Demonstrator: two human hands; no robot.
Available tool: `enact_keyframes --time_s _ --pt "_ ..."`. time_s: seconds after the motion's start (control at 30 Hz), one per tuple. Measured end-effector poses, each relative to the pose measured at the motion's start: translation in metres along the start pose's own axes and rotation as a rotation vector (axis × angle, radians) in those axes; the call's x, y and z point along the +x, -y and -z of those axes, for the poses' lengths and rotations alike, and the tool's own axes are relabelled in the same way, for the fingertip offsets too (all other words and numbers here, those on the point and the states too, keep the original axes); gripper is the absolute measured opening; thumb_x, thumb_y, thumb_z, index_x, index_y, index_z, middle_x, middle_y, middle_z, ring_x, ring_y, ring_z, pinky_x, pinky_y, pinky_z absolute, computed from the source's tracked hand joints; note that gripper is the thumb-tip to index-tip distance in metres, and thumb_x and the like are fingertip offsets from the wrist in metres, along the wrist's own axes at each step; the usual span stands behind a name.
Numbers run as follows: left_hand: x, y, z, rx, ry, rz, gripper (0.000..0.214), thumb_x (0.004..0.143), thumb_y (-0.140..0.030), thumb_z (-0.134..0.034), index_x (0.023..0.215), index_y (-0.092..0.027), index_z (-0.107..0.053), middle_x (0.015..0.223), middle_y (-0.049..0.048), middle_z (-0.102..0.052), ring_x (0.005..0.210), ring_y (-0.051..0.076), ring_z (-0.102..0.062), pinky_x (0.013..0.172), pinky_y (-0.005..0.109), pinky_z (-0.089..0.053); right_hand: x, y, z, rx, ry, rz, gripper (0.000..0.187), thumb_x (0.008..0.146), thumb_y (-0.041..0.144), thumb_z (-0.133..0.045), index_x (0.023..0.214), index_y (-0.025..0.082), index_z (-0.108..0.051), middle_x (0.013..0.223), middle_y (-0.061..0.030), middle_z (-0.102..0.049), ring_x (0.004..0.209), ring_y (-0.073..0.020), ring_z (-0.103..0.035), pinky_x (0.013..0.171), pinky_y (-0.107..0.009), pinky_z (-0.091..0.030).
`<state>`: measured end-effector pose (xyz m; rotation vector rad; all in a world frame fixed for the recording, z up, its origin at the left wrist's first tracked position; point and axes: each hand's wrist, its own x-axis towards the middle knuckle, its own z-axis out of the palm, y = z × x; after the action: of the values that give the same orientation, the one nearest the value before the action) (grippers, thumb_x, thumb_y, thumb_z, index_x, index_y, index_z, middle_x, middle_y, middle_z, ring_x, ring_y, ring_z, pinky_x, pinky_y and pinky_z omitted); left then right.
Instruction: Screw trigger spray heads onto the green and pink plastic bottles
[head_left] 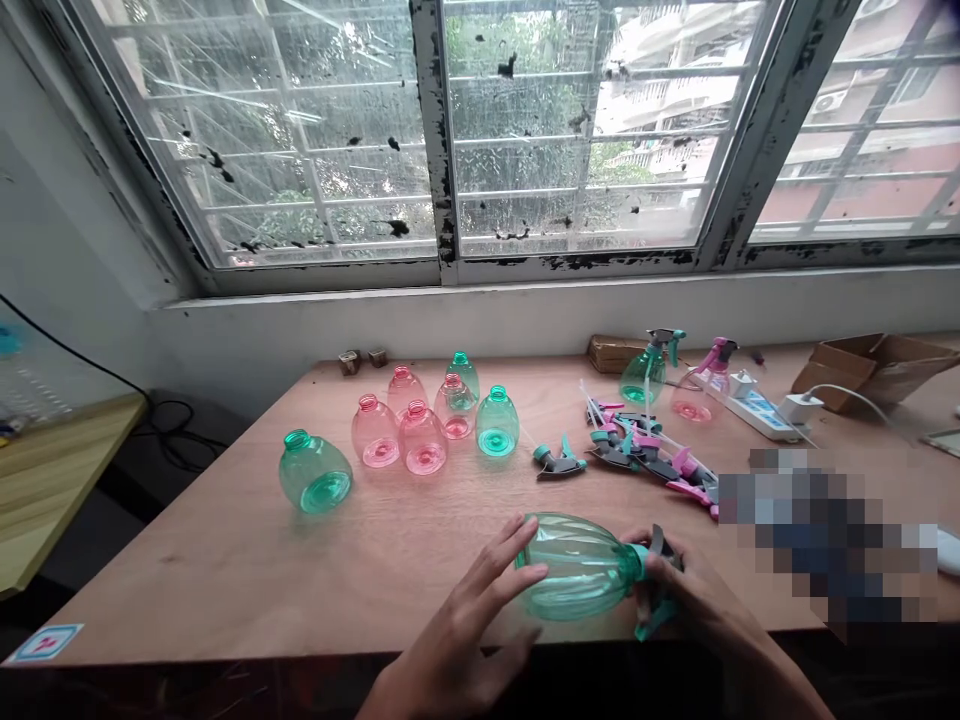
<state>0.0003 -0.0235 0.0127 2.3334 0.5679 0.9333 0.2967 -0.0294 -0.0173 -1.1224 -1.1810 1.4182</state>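
Note:
A clear green spray bottle [577, 570] lies on its side in the air over the table's front edge, its base to the left. My right hand [694, 580] is closed around the grey and teal trigger sprayer [651, 560] at its neck; part of the sprayer is hidden by the fingers. My left hand [480, 600] is at the bottle's base, its fingers stretched and apart, fingertips against the side. The left thumb is blurred. Behind the bottle, a loose grey and teal trigger sprayer [559, 460] lies near a pile of pink, teal and grey sprayers [637, 440].
Several open pink bottles [424, 440] and green bottles [497, 425] stand at the back left; one green bottle [315, 475] leans apart. Assembled green [643, 375] and pink [697, 390] spray bottles stand near a power strip [761, 408] and cardboard box [862, 375]. A blurred-out patch covers the right.

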Motion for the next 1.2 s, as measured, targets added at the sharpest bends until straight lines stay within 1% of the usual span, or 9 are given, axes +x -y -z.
enact_keyframes --time_s 0.2,0.33,0.47,0.57,0.63,0.8,0.93,1.07,1.2 --pt "0.002 -0.008 0.002 -0.531 -0.306 0.209 0.076 0.087 -0.063 -0.062 0.152 -0.034 -0.034 0.167 0.0036 -0.015 0.153 0.037 -0.007 0.121 0.053 -0.022 -0.031 0.003 -0.009 -0.597 -0.193 0.567 0.032 0.072 0.035 -0.087 0.099 0.023 -0.075 0.086 -0.0049 -0.082 0.074 -0.026 -0.077 0.067 -0.03 -0.061" --pt "0.009 -0.012 0.001 -0.713 -0.352 0.563 0.063 0.092 -0.065 -0.051 0.144 -0.029 -0.049 0.156 0.0085 -0.043 0.148 0.034 -0.028 0.12 0.051 -0.024 -0.043 0.018 -0.034 -0.869 0.057 0.936 0.05 0.08 0.018 -0.082 0.127 0.024 -0.064 0.102 -0.007 -0.081 0.086 -0.0233 -0.077 0.082 -0.028 -0.059" --pt "0.008 -0.02 -0.01 -0.594 -0.504 0.708 0.04 0.092 -0.052 -0.06 0.119 -0.023 -0.065 0.127 0.0123 -0.065 0.121 0.036 -0.058 0.1 0.048 -0.048 -0.036 0.019 -0.053 -0.642 -0.024 0.595 0.027 0.082 0.036 -0.079 0.105 0.022 -0.072 0.088 -0.0053 -0.082 0.076 -0.0237 -0.077 0.071 -0.028 -0.06" --pt "0.002 -0.019 -0.019 -0.252 -0.649 0.335 0.018 0.09 -0.036 -0.065 0.105 -0.025 -0.066 0.113 0.0082 -0.066 0.112 0.032 -0.06 0.099 0.045 -0.047 -0.029 0.019 -0.062 -0.219 -0.031 0.061 0.036 0.084 0.053 -0.071 0.09 0.018 -0.067 0.067 -0.002 -0.075 0.052 -0.0191 -0.071 0.052 -0.027 -0.056" --pt "0.0 -0.016 -0.02 -0.156 -0.616 0.078 0.022 0.089 -0.029 -0.066 0.11 -0.028 -0.064 0.11 0.0062 -0.065 0.112 0.03 -0.058 0.101 0.044 -0.045 -0.029 0.018 -0.066 -0.051 0.003 -0.052 0.041 0.08 0.057 -0.072 0.09 0.018 -0.065 0.062 -0.0003 -0.072 0.046 -0.0171 -0.067 0.047 -0.026 -0.053" --pt "0.006 -0.016 -0.005 -0.433 -0.607 0.222 0.044 0.09 -0.05 -0.061 0.127 -0.026 -0.059 0.133 0.011 -0.059 0.126 0.036 -0.051 0.104 0.046 -0.043 -0.04 0.005 -0.062 -0.375 -0.234 0.4 0.034 0.072 0.051 -0.082 0.093 0.025 -0.076 0.077 -0.0075 -0.08 0.068 -0.03 -0.075 0.063 -0.037 -0.062" --pt "0.012 -0.025 0.003 -0.995 -0.495 0.527 0.051 0.091 -0.06 -0.051 0.12 -0.02 -0.064 0.122 0.0142 -0.066 0.103 0.034 -0.065 0.086 0.045 -0.054 -0.041 -0.008 -0.053 -0.66 -0.083 0.832 0.043 0.073 0.04 -0.086 0.114 0.03 -0.076 0.085 -0.0088 -0.082 0.071 -0.0328 -0.076 0.066 -0.04 -0.062" --pt "0.009 -0.033 -0.001 -1.08 -0.609 0.555 0.036 0.089 -0.052 -0.058 0.106 -0.022 -0.068 0.106 0.0082 -0.071 0.089 0.027 -0.068 0.078 0.037 -0.056 -0.039 -0.009 -0.059 -0.601 -0.047 0.876 0.036 0.085 0.044 -0.073 0.118 0.03 -0.072 0.077 -0.007 -0.08 0.059 -0.0286 -0.073 0.057 -0.039 -0.059" --pt "0.005 -0.041 -0.006 -0.929 -0.644 0.491 0.041 0.083 -0.058 -0.061 0.103 -0.024 -0.068 0.104 0.0093 -0.071 0.09 0.032 -0.068 0.075 0.04 -0.056 -0.044 -0.016 -0.074 -0.505 -0.28 0.777 0.025 0.094 0.044 -0.058 0.098 0.032 -0.078 0.078 -0.0088 -0.081 0.066 -0.0317 -0.074 0.061 -0.043 -0.057"
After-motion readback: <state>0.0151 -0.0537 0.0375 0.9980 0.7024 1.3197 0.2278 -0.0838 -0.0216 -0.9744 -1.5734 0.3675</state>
